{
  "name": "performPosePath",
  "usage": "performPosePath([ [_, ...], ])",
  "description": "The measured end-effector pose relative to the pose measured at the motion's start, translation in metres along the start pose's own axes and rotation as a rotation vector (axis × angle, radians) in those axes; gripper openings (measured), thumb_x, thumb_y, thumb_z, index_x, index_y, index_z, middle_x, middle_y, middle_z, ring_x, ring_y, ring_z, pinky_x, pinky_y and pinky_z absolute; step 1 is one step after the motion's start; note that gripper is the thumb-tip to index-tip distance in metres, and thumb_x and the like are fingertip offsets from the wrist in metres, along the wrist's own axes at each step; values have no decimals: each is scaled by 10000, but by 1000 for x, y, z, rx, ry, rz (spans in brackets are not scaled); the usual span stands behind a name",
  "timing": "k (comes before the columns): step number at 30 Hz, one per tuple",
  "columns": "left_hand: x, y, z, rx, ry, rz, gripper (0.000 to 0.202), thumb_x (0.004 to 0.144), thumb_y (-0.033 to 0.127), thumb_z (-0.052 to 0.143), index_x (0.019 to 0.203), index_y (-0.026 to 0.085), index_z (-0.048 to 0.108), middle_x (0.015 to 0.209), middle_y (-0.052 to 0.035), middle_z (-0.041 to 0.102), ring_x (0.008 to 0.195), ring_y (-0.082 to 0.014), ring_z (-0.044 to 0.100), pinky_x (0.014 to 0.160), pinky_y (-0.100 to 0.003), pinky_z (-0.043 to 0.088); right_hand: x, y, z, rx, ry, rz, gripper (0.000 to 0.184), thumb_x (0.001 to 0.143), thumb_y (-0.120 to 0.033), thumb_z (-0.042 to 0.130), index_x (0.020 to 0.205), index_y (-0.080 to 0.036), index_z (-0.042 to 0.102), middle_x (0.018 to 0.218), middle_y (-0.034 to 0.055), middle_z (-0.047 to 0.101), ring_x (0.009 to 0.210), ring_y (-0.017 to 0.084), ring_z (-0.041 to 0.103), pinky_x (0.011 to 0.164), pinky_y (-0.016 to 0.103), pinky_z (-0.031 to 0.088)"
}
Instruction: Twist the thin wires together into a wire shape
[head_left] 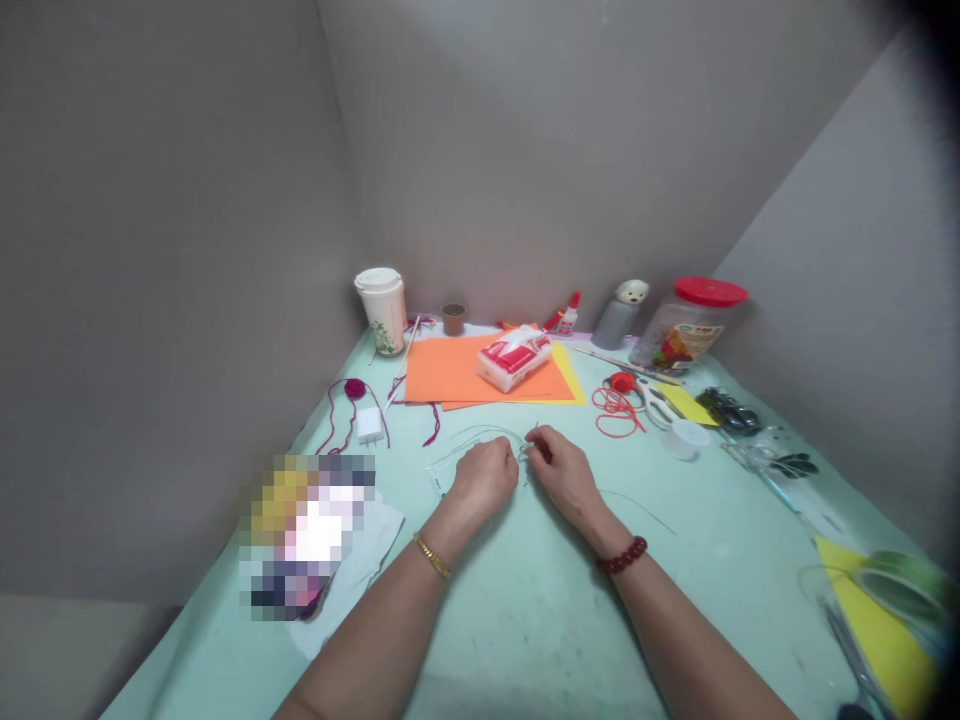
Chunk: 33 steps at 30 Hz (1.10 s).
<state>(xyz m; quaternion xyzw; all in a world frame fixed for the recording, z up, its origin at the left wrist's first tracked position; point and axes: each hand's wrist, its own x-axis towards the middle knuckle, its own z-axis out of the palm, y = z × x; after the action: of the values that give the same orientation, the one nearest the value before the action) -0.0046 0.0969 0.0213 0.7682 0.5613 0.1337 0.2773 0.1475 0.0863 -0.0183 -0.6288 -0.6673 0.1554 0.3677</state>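
My left hand (486,472) is closed, its fingers curled over the middle of the table. Close beside it, my right hand (564,475) pinches with thumb and forefinger. Between the two hands a thin grey-green cord (523,450) makes small loops, and both hands grip it. Loose lengths of the cord arc behind my left hand and trail to the right past my right wrist. A clear flat piece with dark print (439,482) lies partly under my left hand. My fingertips hide the exact grip.
Orange paper (442,370) with a tissue pack (514,360) lies behind my hands. A white cup (381,312) and red-lidded jar (686,330) stand at the back. Red cord (619,412), white-handled scissors (656,403) and green tape (904,585) are rightward; a charger (369,426) is left.
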Motion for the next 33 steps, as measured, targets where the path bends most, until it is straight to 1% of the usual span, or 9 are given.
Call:
performPosePath([
  [5,0,3,3,-31,10,-1,243,854,214,384,859,206,627,824,-69,677,795,-205,603,667,-283,389,-2,0,-3,-46,-53,-16,162,769,-208,416,810,-176,569,818,32,594,760,166,525,689,268,371],
  [9,0,4,7,-96,98,59,241,855,186,374,863,182,615,851,-74,667,811,-181,584,706,-272,398,-3,0,-5,-77,-54,-7,168,775,-217,418,812,-174,577,813,28,589,757,163,522,693,269,369],
  [11,1,4,10,-159,92,72,239,841,161,378,884,185,612,859,-60,670,811,-169,580,707,-262,398,-4,1,-6,-89,-40,19,171,773,-220,426,823,-175,583,813,23,591,750,160,522,686,268,368],
  [14,3,4,16,-188,82,38,232,842,192,394,871,196,624,850,-49,678,788,-172,584,689,-265,395,-6,1,-8,-96,-48,50,180,762,-222,441,835,-177,599,825,19,602,752,159,528,686,268,371],
  [18,7,3,26,-149,146,11,253,857,253,400,840,207,648,793,-47,684,755,-186,593,667,-275,386,-8,-2,-12,-67,-82,80,232,739,-191,422,857,-175,621,849,23,625,788,163,549,729,271,388],
  [21,9,3,31,-132,159,-10,246,848,267,424,832,218,665,772,-41,690,747,-187,599,659,-273,385,-6,-7,-19,-15,-36,153,264,729,-191,409,864,-174,636,860,31,642,797,169,565,749,276,400],
  [25,11,3,34,-107,174,-40,235,842,278,451,835,220,679,785,-46,698,761,-187,610,671,-268,392,1,-11,-25,57,-75,303,233,768,-301,434,784,-182,633,731,26,625,659,166,546,613,258,393],
  [29,11,3,34,-111,159,-63,223,846,251,459,874,232,680,813,-42,702,801,-191,621,696,-270,401,7,-11,-24,68,-176,335,257,775,-356,447,618,-176,542,583,14,555,531,134,474,498,227,326],
  [33,12,3,34,-136,159,-81,199,849,242,476,930,233,658,822,-37,696,815,-187,616,707,-269,403,9,-9,-19,107,-247,354,229,749,-339,482,638,-161,573,537,2,526,474,110,424,454,212,288],
])
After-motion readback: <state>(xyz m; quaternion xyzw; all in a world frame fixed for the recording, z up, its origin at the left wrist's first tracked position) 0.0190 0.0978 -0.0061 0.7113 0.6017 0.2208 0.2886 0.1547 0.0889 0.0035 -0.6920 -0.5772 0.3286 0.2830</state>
